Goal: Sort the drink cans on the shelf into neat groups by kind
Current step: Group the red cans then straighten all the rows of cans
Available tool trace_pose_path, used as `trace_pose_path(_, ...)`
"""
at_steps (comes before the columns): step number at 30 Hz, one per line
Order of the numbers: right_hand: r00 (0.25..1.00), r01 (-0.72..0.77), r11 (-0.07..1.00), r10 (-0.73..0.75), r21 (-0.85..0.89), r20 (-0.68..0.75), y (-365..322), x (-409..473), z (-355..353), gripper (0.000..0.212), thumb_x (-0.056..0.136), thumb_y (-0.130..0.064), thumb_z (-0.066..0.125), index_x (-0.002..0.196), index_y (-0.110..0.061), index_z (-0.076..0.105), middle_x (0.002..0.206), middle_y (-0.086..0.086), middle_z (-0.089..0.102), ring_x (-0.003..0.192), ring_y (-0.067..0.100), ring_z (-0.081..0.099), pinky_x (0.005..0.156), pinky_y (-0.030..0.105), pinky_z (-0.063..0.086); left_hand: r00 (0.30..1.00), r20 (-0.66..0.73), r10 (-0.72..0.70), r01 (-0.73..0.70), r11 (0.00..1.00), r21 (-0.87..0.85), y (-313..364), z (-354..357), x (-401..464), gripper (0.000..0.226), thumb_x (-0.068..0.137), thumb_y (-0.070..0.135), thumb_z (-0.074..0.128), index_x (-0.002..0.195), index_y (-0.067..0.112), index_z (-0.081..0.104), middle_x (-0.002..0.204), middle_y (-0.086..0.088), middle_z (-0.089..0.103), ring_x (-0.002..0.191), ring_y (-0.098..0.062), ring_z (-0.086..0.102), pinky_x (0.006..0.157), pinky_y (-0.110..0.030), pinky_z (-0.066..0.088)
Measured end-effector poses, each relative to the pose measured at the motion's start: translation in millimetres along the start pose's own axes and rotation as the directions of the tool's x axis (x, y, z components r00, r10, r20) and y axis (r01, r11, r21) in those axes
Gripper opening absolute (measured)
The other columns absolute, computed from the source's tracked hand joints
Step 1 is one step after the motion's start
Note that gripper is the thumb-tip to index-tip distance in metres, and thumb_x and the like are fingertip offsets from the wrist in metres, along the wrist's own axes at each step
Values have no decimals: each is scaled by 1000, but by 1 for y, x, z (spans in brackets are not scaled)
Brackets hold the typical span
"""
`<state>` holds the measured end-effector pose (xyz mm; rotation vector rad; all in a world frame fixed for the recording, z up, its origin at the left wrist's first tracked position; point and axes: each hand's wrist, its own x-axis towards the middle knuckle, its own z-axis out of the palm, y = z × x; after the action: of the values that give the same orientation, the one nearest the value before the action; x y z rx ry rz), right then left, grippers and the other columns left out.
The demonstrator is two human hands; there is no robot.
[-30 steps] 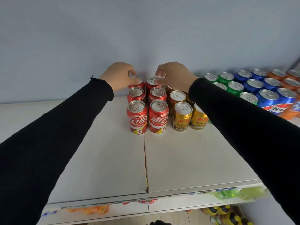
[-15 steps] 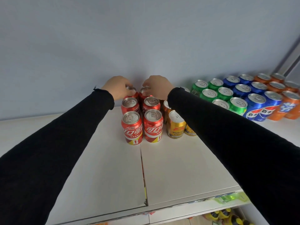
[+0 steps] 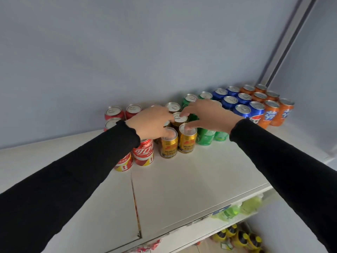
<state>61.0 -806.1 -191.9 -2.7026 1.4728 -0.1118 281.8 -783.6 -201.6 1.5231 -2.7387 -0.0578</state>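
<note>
Cans stand grouped by colour along the wall on a white shelf (image 3: 191, 179): red cola cans (image 3: 143, 154) at the left, then short gold cans (image 3: 187, 141), green cans (image 3: 204, 137), blue cans (image 3: 242, 110) and orange cans (image 3: 269, 114) at the right. My left hand (image 3: 151, 123) lies over the gold group with its thumb on the top of the front left gold can (image 3: 168, 146). My right hand (image 3: 206, 114) reaches in from the right, fingers spread, fingertips on the tops of the front right and middle gold cans. Neither hand wraps around a can.
A pale wall stands close behind the cans, with a grey vertical rail (image 3: 284, 44) at the right corner. A seam (image 3: 135, 203) splits the shelf top. Below the front edge, green bottles (image 3: 235, 209) and yellow bottles (image 3: 240, 238) sit on lower shelves.
Both hands have shifted right, from the back red cans to the gold cans. The view has swung left and up, so the cans sit further right in the frame.
</note>
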Motion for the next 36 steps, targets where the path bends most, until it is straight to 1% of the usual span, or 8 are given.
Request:
trace_pose_path(6, 994, 35, 991, -21, -127, 110, -8, -13, 14, 52, 82, -51, 71, 129, -33, 59, 118, -1, 58, 103, 24, 57, 87, 44, 50, 995, 97, -8, 2, 998, 62, 13, 11, 6, 47, 82, 59, 66, 116, 26, 66, 108, 0, 55, 96, -21, 57, 82, -44, 52)
trace_pose_path(17, 984, 15, 997, -2, -72, 176, -6, -9, 21, 61, 79, -47, 77, 134, -37, 52, 122, -4, 50, 103, 22, 56, 85, 42, 54, 993, 113, -23, 21, 999, 25, 16, 12, -3, 53, 85, 54, 68, 127, 23, 66, 123, -1, 55, 109, -23, 57, 89, -43, 50)
trace_pose_path(20, 988, -21, 996, 8, 84, 154, 0, -7, 6, 60, 81, -46, 75, 136, -35, 53, 122, -6, 58, 105, 17, 58, 91, 38, 53, 994, 96, -46, 52, 997, -58, 4, 0, 0, 56, 91, 56, 59, 138, 25, 59, 133, 0, 53, 118, -20, 52, 94, -37, 46)
trace_pose_path(22, 998, -56, 981, 52, 185, 27, 6, 4, -3, 48, 88, -39, 70, 133, -28, 58, 120, -4, 64, 105, 19, 61, 92, 40, 52, 994, -8, -110, 108, 987, -118, -11, -15, 8, 47, 95, 48, 58, 135, 24, 60, 129, -1, 56, 112, -20, 54, 89, -34, 43)
trace_pose_path(25, 991, -110, 984, 119, 138, -63, 7, 27, -3, 37, 93, -36, 63, 128, -23, 62, 119, 0, 66, 108, 22, 61, 94, 42, 50, 980, -39, -194, 192, 979, -68, -27, -25, 24, 40, 97, 40, 59, 132, 21, 63, 126, -3, 59, 107, -20, 53, 84, -29, 38)
trace_pose_path(28, 993, -120, 993, 120, 17, 9, -1, 44, 11, 45, 91, -43, 62, 131, -23, 60, 125, 2, 64, 111, 25, 61, 93, 38, 50, 972, 70, -226, 227, 974, -2, -22, -18, 36, 46, 95, 44, 61, 132, 17, 64, 127, -5, 62, 112, -25, 57, 84, -31, 41)
trace_pose_path(32, 989, -111, 993, 114, -35, 100, -7, 58, 23, 48, 82, -55, 63, 121, -26, 62, 111, 3, 67, 99, 27, 63, 85, 45, 56, 968, 119, -222, 221, 975, 21, -18, 0, 44, 43, 89, 50, 64, 113, 15, 71, 103, -5, 68, 91, -23, 61, 69, -32, 45)
trace_pose_path(36, 991, -71, 997, 74, -26, 115, 1, 61, 25, 45, 87, -48, 65, 126, -27, 61, 115, 4, 66, 102, 27, 62, 89, 43, 54, 968, 119, -222, 224, 975, 2, -22, 4, 44, 42, 88, 49, 67, 115, 17, 71, 106, -4, 67, 92, -21, 60, 68, -27, 39)
